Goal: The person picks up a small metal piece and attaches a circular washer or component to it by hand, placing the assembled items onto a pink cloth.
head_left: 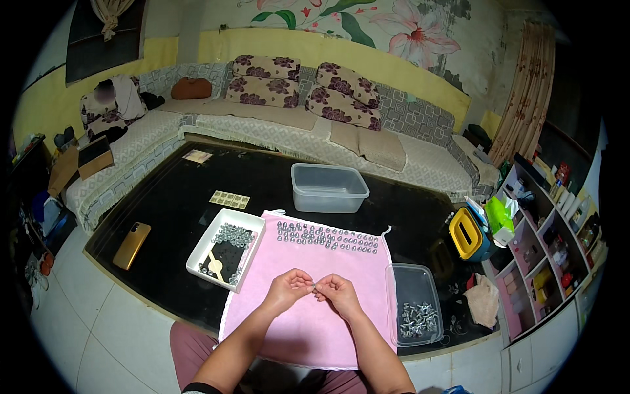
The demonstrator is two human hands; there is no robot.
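I have both hands, left (pixel 287 289) and right (pixel 336 292), pinching one small fastener (pixel 314 286) over the cloth (pixel 308 328), mid-assembly; next it needs careful alignment, I'd judge.

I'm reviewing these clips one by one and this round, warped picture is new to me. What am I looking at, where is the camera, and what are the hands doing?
No machine here: a fisheye camera on a person's head looks down, so straight edges bend. The left hand and right hand meet over a pink cloth on a black table, pinching something too small to identify. Rows of small metal parts lie along the cloth's far edge. A white tray of parts sits left, a clear tub of screws right, an empty clear tub beyond, and a phone far left.
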